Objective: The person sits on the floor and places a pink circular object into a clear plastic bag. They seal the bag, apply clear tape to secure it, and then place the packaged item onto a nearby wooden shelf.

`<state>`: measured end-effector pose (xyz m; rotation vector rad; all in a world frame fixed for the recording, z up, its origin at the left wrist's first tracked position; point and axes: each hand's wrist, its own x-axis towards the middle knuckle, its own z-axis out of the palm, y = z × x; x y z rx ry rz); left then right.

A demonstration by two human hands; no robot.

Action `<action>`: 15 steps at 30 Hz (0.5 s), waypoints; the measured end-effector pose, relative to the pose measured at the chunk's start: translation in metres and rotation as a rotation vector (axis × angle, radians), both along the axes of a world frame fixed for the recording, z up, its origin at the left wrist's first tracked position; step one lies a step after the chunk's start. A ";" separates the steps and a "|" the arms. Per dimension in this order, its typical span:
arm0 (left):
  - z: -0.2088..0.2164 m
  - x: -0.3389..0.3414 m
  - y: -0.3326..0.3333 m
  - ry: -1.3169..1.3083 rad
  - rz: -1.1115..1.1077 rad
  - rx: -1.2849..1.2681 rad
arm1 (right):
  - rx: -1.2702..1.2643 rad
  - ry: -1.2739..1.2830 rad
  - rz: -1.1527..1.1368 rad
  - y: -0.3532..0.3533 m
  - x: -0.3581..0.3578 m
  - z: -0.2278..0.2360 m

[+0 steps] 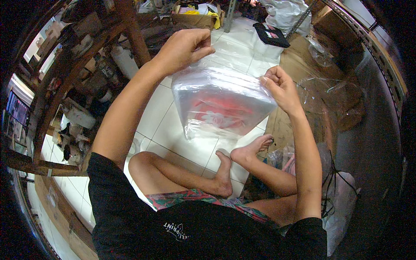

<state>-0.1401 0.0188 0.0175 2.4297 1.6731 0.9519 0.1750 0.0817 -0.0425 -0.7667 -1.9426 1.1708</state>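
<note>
In front of me is a clear plastic bag (216,93), bulky and shiny. Through its wall shows something red with a pale flower-like print. At the bag's upper right corner my right hand (281,89) pinches the edge between thumb and fingers. My left hand (186,50) is raised above the upper left corner, fingers closed together. Thin see-through film appears beside its fingertips, but glare hides exactly how it is gripped. The bag's lower end is just beyond my bare feet (222,175), over the white tiled floor (162,125).
Flattened brown cardboard (281,134) lies to the right, with loose clear plastic (320,93) on it. A folded black cloth item (271,34) lies at the far right. A box (197,17) holds yellow and dark cloth. Cluttered wooden shelving (102,65) stands left; a metal rack post (231,16) rises behind.
</note>
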 end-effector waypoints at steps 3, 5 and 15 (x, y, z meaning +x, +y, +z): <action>-0.002 -0.003 0.000 -0.151 -0.046 -0.098 | -0.008 -0.015 -0.005 -0.002 0.001 0.003; -0.007 -0.016 -0.002 -0.307 -0.120 -0.260 | -0.001 -0.032 -0.007 -0.004 0.002 0.006; -0.037 -0.029 -0.006 -0.380 -0.058 -0.417 | 0.008 -0.010 0.018 0.001 0.000 0.001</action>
